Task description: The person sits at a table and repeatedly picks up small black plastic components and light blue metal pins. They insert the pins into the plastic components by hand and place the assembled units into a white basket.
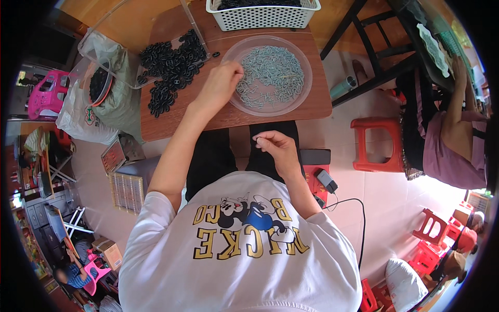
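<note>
My left hand is over the left rim of a round clear plastic tray, fingers pinched together. Whatever they may hold is hidden. Small silvery-blue screws are spread across the tray. Closer to my body, just off the table's front edge, my right hand pinches a small dark piece between thumb and finger. Left of the tray lies a heap of black oval plastic parts, spilling from a clear box lying on its side. One loose black part sits between heap and tray.
The brown wooden table carries a white perforated basket of black parts at the back. Bags and a tub stand at the left. A red stool and another person are at the right. A black cable curves beside me.
</note>
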Action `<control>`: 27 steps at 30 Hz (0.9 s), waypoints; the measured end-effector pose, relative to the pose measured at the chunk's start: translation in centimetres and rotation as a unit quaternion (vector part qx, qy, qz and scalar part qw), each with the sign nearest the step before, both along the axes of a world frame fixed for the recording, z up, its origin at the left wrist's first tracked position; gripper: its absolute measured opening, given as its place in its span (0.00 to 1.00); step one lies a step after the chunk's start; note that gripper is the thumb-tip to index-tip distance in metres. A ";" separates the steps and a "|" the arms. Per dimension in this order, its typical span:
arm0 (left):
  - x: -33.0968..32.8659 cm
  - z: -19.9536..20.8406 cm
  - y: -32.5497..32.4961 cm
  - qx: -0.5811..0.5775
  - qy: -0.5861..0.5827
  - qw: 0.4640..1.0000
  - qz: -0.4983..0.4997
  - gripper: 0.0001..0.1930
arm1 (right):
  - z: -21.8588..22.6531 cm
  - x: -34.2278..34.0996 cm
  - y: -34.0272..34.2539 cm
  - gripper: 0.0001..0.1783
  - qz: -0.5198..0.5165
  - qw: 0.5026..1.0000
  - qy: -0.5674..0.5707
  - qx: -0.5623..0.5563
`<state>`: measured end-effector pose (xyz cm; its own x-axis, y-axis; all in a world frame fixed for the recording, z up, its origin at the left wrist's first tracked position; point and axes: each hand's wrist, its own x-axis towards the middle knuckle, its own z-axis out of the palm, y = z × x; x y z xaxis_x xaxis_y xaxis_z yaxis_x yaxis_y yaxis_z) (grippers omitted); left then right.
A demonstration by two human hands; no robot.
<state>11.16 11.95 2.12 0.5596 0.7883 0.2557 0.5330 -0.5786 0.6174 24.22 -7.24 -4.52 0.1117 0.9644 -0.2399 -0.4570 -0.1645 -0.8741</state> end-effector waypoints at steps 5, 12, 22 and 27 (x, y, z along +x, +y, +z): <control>-3.8 0.5 -2.5 -0.411 -0.330 0.850 0.014 0.07 | 2.1 -0.2 2.6 0.08 0.005 0.997 0.058 0.046; -7.3 -1.2 -8.4 -0.553 -0.537 0.637 0.031 0.07 | 5.9 -3.3 5.4 0.09 0.032 0.989 0.138 0.034; -8.5 -5.4 -6.3 -0.429 -0.699 0.562 0.106 0.04 | 3.3 -6.2 8.2 0.10 -0.012 0.996 0.085 0.039; -13.3 -5.9 -8.4 -0.400 -0.676 0.609 0.113 0.03 | 4.0 -2.9 5.2 0.08 0.122 0.985 -0.119 0.025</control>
